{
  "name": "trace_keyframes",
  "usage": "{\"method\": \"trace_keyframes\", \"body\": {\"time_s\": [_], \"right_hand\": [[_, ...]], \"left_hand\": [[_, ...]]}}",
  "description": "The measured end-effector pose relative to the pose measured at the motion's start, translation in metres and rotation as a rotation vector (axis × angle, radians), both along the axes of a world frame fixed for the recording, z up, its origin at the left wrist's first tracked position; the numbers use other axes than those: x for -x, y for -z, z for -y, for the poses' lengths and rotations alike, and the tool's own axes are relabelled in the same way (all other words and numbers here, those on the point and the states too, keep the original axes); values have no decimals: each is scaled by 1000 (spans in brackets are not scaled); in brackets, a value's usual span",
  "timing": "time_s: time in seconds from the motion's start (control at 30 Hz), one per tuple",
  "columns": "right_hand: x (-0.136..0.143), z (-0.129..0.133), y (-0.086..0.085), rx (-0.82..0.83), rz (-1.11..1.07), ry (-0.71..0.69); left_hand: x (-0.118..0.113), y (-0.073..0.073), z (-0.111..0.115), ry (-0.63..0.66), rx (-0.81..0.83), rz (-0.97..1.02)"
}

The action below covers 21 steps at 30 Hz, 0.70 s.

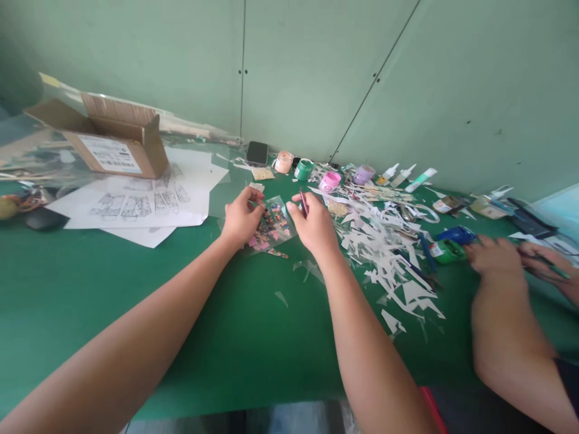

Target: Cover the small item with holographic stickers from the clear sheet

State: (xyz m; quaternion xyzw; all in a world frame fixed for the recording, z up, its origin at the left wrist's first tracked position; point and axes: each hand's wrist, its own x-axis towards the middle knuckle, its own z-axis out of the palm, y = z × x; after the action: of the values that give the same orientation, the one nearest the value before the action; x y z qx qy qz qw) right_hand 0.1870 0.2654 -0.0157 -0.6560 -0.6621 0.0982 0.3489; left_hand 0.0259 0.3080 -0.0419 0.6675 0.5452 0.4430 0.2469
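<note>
Between my hands lies a clear plastic bag (277, 224) with many small colourful pieces in and around it. My left hand (243, 218) is closed at the bag's left edge, thumb and forefinger pinched together on it. In my right hand (315, 224), closed beside the bag's right edge, is a slim dark pen-like tool (303, 204), pointing up and away; its lower part is hidden by the fingers. A narrow patterned strip (277, 254) lies just in front of the bag.
White paper scraps (389, 259) spread to the right. Paint jars (330, 181) and glue bottles (401, 175) line the back. An open cardboard box (149, 154) rests on printed sheets (190, 205) at left. Another person's hand (494, 256) is by a green paint jar (447, 252).
</note>
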Motion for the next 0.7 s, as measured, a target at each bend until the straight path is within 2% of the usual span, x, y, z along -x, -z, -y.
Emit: {"method": "trace_keyframes", "body": {"time_s": [0.17,0.3,0.43,0.7], "right_hand": [[4,0,3,110,44,-210],[4,-5,13,247,116,-296],[4,-8,16,338,177,-316],[2,-9,13,353,251,-334]], "left_hand": [[2,5,-2,47,0,-117],[3,9,-4,51,-1,-25],[3,10,-4,18,27,22],[1,9,-3,4,48,-7]]}}
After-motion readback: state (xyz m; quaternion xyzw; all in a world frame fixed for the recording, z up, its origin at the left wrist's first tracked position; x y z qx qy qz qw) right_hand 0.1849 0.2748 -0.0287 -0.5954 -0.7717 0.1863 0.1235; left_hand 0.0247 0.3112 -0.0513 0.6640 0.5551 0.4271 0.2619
